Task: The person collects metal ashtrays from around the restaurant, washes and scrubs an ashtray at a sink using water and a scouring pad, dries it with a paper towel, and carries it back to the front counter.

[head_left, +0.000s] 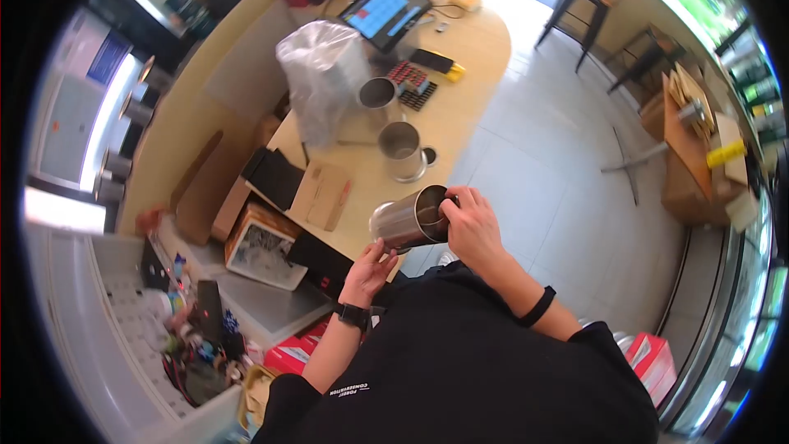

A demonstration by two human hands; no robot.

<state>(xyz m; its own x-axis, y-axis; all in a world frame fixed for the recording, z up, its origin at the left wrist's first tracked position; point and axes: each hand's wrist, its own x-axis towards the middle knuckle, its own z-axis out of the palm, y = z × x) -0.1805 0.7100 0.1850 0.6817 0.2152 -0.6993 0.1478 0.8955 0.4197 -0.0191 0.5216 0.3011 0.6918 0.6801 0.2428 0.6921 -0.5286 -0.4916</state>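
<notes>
A metal cup (403, 220) is tilted on its side over the near end of the wooden counter, its opening facing right. My right hand (472, 226) grips it at the rim and handle side. Around the lower left part of the cup, the fingers of my left hand (370, 271) are closed. Just beyond stands a second metal cup (400, 145), upright, with a small dark round object (429, 156) beside it. Farther back is a third metal cup (378, 94), near a clear plastic bag (323, 74).
A tablet (386, 10) stands at the counter's (477, 57) far end, near a dark phone-like object (431, 61). Flat cardboard (322, 195) lies left of the cups. An open box (265, 247) sits lower left. Stools (582, 8) are at the upper right.
</notes>
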